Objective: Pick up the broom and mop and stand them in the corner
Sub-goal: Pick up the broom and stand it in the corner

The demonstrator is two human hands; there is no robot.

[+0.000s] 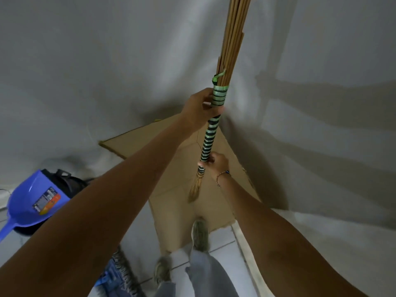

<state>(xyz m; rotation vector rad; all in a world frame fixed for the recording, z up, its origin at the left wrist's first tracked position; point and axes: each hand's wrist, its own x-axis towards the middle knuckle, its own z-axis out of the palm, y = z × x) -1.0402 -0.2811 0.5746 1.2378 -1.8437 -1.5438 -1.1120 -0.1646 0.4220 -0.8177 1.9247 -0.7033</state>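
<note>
In the corner where two grey walls [85, 71] meet, the left hand [200, 108] is clenched around the broom [211, 136] high on its green-and-black striped wrapping, just below where the bare tan sticks fan upward out of the top of the picture. The right hand [216, 162] grips the same wrapped stretch lower down, fingers curled round it, with a thin bracelet [222, 176] at the wrist. The broom stands nearly upright, tilted slightly, its short frayed end hanging below the right hand above a sheet of brown cardboard [171, 200] that lies flat on the floor and fills the corner. I cannot tell whether that end touches the cardboard.

Nearer the person, two shoes [200, 234] and grey trouser legs stand at the cardboard's edge on pale floor tiles [222, 249]. At the bottom, left of the feet, the mop [120, 273] lies on the floor, its blue and grey striped head partly hidden by the left forearm. Further left a blue dustpan [36, 202] leans against a dark bag [66, 181]; nothing shows inside its scoop but a label.
</note>
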